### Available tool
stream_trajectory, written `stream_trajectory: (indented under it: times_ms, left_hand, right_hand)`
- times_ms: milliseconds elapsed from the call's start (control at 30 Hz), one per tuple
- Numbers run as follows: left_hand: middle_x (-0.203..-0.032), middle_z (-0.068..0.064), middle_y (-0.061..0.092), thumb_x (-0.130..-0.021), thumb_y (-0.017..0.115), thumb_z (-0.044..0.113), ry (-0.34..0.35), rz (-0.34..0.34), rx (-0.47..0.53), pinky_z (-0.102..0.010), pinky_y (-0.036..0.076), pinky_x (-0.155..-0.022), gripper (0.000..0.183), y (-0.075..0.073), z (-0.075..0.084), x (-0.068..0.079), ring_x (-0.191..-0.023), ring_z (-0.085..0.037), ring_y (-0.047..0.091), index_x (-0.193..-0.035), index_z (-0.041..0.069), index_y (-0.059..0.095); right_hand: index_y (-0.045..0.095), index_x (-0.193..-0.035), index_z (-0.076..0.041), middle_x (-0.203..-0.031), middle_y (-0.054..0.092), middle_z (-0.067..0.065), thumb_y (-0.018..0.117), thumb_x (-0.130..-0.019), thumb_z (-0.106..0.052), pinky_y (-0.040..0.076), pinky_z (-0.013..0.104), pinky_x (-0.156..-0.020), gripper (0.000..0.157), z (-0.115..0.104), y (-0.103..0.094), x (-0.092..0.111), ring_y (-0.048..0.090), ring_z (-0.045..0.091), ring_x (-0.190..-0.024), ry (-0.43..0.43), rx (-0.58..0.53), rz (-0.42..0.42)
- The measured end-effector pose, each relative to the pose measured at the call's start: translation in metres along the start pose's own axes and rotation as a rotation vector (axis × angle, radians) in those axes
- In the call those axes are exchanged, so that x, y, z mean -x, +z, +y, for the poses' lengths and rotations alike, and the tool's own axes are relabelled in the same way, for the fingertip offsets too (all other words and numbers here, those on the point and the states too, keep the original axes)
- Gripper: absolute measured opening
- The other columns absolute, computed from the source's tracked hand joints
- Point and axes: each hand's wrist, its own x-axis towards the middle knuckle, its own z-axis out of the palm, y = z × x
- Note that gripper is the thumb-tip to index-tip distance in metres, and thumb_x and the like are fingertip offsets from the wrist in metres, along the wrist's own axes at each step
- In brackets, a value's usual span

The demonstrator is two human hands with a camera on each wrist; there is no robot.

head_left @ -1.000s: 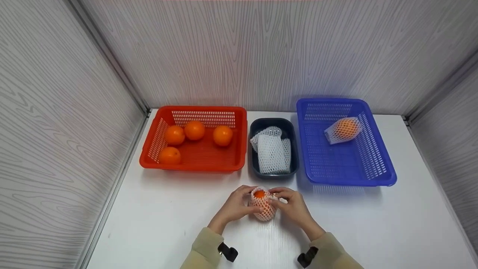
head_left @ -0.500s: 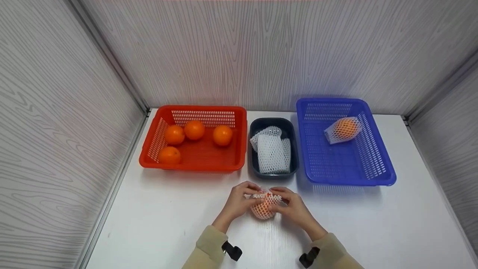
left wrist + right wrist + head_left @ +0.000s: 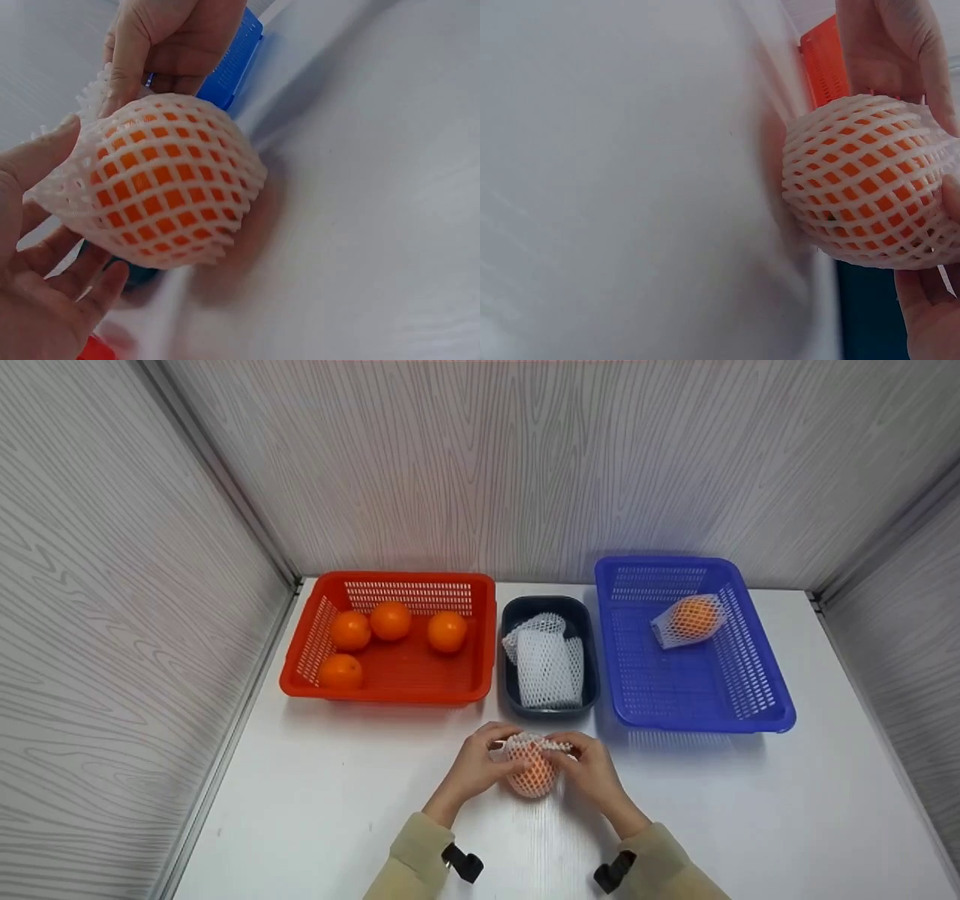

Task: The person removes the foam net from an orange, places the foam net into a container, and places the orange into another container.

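Note:
Between my hands, just above the white table, an orange (image 3: 139, 182) sits inside a white foam fruit net (image 3: 862, 172). The mesh covers its round body, and the loose end of the sleeve bunches on the far side, as the head view shows. My left hand (image 3: 478, 765) grips the net's left edge, thumb on the near side and fingers behind. On the right edge, my right hand (image 3: 596, 772) pinches the mesh between thumb and fingers. Some fingertips are hidden behind the net.
A red basket (image 3: 405, 695) with several bare oranges stands back left. Beside it, a dark tray (image 3: 512, 690) holds folded foam nets (image 3: 545, 671). The blue basket (image 3: 660, 690) at right contains one netted orange (image 3: 694, 617).
The net's rim has been drawn up over the orange, whose bare top showed earlier. Both hands shifted their hold slightly along the rim. Baskets and tray stayed put.

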Motion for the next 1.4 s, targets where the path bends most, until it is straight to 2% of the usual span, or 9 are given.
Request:
stream_trajectory:
  times_ms: [167,400,500,700,767,933,1033,1300,1400]
  left_hand:
    - [-0.105,-0.010,0.059,-0.075,0.074,0.010,-0.011,-0.001,-0.039,-0.042,0.043,-0.087,0.025,-0.002,0.003,0.003,-0.100,-0.020,0.054,-0.095,-0.002,0.069]
    - [-0.093,-0.009,0.067,-0.073,0.069,-0.003,0.002,0.073,-0.040,-0.043,0.045,-0.083,0.009,0.003,0.010,-0.002,-0.091,-0.019,0.061,-0.082,0.000,0.071]
    - [-0.090,-0.007,0.068,-0.072,0.066,-0.008,-0.028,0.081,-0.028,-0.040,0.047,-0.081,0.015,0.006,0.015,-0.003,-0.089,-0.016,0.062,-0.083,0.000,0.071]
    - [-0.088,-0.011,0.066,-0.072,0.065,-0.011,0.010,0.098,-0.036,-0.037,0.047,-0.080,0.017,0.007,0.016,-0.005,-0.087,-0.020,0.061,-0.085,-0.002,0.071]
    - [-0.090,-0.007,0.065,-0.075,0.070,0.001,0.022,0.080,-0.036,-0.036,0.047,-0.081,0.012,0.008,0.002,-0.007,-0.088,-0.018,0.059,-0.087,0.002,0.072]
    - [-0.100,0.005,0.060,-0.073,0.075,0.034,-0.029,0.025,-0.050,-0.031,0.044,-0.085,0.033,0.010,-0.033,-0.008,-0.095,-0.011,0.055,-0.099,0.015,0.069]
    - [-0.101,0.007,0.059,-0.072,0.075,0.036,-0.059,0.022,-0.078,-0.032,0.044,-0.085,0.033,0.009,-0.035,-0.007,-0.096,-0.011,0.054,-0.097,0.015,0.071]
    - [-0.089,0.005,0.062,-0.071,0.070,0.004,0.025,0.095,-0.176,-0.030,0.046,-0.079,0.013,0.007,-0.032,-0.012,-0.088,-0.012,0.058,-0.084,0.005,0.073]
    - [-0.087,0.006,0.062,-0.071,0.068,0.000,0.003,0.108,-0.171,-0.028,0.048,-0.076,0.015,0.009,-0.030,-0.012,-0.085,-0.010,0.058,-0.083,0.007,0.073]
  right_hand:
    - [0.064,-0.094,0.006,-0.091,0.064,0.015,0.066,-0.080,-0.001,0.049,0.025,-0.066,0.016,0.002,0.000,0.001,0.059,0.020,-0.079,0.028,-0.032,-0.019]
    - [0.053,-0.122,0.001,-0.122,0.051,0.020,0.071,-0.078,-0.008,0.034,0.049,-0.094,0.049,0.010,-0.012,0.002,0.044,0.032,-0.115,0.097,-0.080,-0.215]
    - [0.056,-0.120,-0.001,-0.125,0.050,0.016,0.072,-0.077,-0.012,0.030,0.050,-0.096,0.048,0.011,-0.017,0.002,0.041,0.032,-0.119,0.142,-0.034,-0.252]
    - [0.069,-0.094,0.002,-0.112,0.058,0.018,0.071,-0.077,-0.007,0.040,0.038,-0.089,0.020,0.005,-0.016,-0.004,0.051,0.032,-0.108,0.100,0.011,-0.185]
    - [0.070,-0.088,0.003,-0.106,0.061,0.017,0.071,-0.076,-0.005,0.043,0.034,-0.084,0.014,0.002,-0.014,-0.005,0.054,0.031,-0.103,0.063,0.042,-0.149]
    - [0.066,-0.087,0.002,-0.095,0.062,0.013,0.070,-0.076,-0.001,0.047,0.031,-0.075,0.012,-0.002,-0.007,-0.005,0.057,0.027,-0.093,-0.008,0.108,-0.065]
    - [0.062,-0.089,0.002,-0.095,0.061,0.014,0.069,-0.077,0.000,0.047,0.034,-0.074,0.014,-0.002,-0.005,-0.004,0.056,0.026,-0.091,-0.029,0.098,-0.060]
    - [0.054,-0.117,0.005,-0.119,0.053,0.020,0.071,-0.077,-0.004,0.037,0.047,-0.092,0.045,0.008,-0.015,-0.004,0.045,0.033,-0.113,0.105,-0.087,-0.219]
    - [0.058,-0.115,0.005,-0.123,0.050,0.020,0.071,-0.077,-0.006,0.035,0.046,-0.095,0.042,0.010,-0.019,-0.003,0.044,0.033,-0.116,0.160,-0.060,-0.260]
